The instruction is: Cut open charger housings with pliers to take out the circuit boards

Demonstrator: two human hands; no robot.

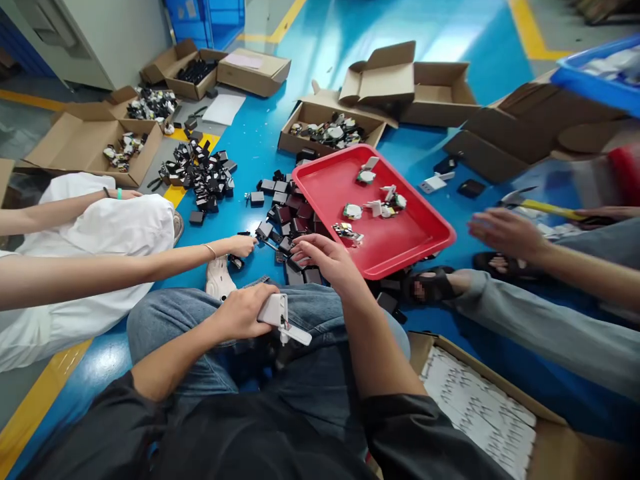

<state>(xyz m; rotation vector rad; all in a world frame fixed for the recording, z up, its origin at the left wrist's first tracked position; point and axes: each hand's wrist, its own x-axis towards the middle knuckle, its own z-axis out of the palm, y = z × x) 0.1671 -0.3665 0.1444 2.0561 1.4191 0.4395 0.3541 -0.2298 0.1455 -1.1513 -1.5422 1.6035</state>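
Your left hand (243, 312) is closed around a white charger casing (273, 310) and holds it over your lap, with a narrow white flap (296, 335) jutting from the casing's lower end. Your right hand (327, 261) reaches forward, palm down, its fingers curled over the near edge of a heap of black housings (285, 217) on the blue floor (250, 153); you cannot tell whether it pinches one. Just right of that hand sits a red tray (405, 243), tilted and resting partly on the black pieces, with a few small circuit boards (353, 212) scattered in it. From the left, a co-worker's hand (243, 245) touches the same heap. From the right, another person's hand (503, 232) hovers, blurred, near a hammer (543, 207) with a yellow handle. Open cardboard boxes (330, 130) holding more parts lie beyond the tray, and a box of white pieces (475, 407) sits beside your right knee.
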